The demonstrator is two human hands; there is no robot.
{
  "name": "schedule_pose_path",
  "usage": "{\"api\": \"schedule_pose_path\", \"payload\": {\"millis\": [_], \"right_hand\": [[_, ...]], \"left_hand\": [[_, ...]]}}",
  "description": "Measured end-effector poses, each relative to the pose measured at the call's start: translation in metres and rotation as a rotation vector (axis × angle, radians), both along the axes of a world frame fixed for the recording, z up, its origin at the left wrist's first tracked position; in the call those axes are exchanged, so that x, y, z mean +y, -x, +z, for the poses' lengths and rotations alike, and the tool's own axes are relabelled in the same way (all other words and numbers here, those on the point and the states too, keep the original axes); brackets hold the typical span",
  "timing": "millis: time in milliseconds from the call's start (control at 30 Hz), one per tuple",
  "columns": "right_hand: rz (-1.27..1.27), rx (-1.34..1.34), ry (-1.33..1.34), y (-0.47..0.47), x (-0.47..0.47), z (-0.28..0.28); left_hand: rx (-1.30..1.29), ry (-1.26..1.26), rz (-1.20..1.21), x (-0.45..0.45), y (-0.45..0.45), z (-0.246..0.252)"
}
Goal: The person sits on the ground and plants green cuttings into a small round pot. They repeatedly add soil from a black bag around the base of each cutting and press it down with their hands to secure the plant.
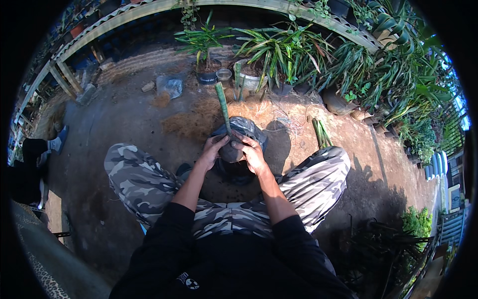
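Note:
Between my knees, both hands close around a rounded dark clump [230, 153], seemingly soil or fibre. A stiff green leaf cutting [223, 106], like a snake plant's, rises from its far side. My left hand [211, 151] grips the near left, its thumb by the leaf's base. My right hand [252, 152] presses from the opposite side, thumb on top. Beneath them a black plastic bag [244, 125] bulges out, its inside mostly hidden. Brown coconut-like fibre [198, 121] lies spread on the ground just past the bag.
More cut green stalks [321, 133] lie beyond my right knee. A black pot [206, 76], a small clear cup [223, 74] and a white pot [257, 80] stand ahead. A clear plastic bag [170, 86] rests left of them. Another person's foot [58, 141] shows far left.

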State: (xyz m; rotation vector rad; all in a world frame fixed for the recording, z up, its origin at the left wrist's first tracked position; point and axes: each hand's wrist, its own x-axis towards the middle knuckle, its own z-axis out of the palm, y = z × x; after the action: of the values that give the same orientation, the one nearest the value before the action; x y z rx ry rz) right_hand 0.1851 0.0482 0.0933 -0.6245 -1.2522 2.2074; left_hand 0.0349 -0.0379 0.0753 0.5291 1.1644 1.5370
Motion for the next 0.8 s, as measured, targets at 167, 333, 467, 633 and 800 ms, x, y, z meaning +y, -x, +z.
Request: {"api": "schedule_pose_path", "payload": {"millis": [167, 333, 467, 633, 800], "right_hand": [[0.058, 0.050, 0.022, -0.0035, 0.0034, -0.0036], [0.082, 0.112, 0.091, -0.0037, 0.0054, -0.0022], [0.138, 0.063, 0.064, -0.0072, 0.0066, 0.0023], [0.134, 0.066, -0.033, -0.0063, 0.0054, 0.0046], [0.213, -0.068, -0.107, -0.0045, 0.0038, 0.0000]], "left_hand": [[0.115, -0.016, -0.003, -0.0001, -0.0019, 0.0047], [-0.014, -0.036, 0.009, 0.0006, -0.0002, 0.0028], [0.024, -0.045, -0.019, 0.0010, 0.0024, 0.0017], [0.074, -0.042, -0.037, 0.0004, -0.0020, 0.0029], [0.116, 0.068, -0.063, 0.0005, -0.0044, 0.0022]]}}
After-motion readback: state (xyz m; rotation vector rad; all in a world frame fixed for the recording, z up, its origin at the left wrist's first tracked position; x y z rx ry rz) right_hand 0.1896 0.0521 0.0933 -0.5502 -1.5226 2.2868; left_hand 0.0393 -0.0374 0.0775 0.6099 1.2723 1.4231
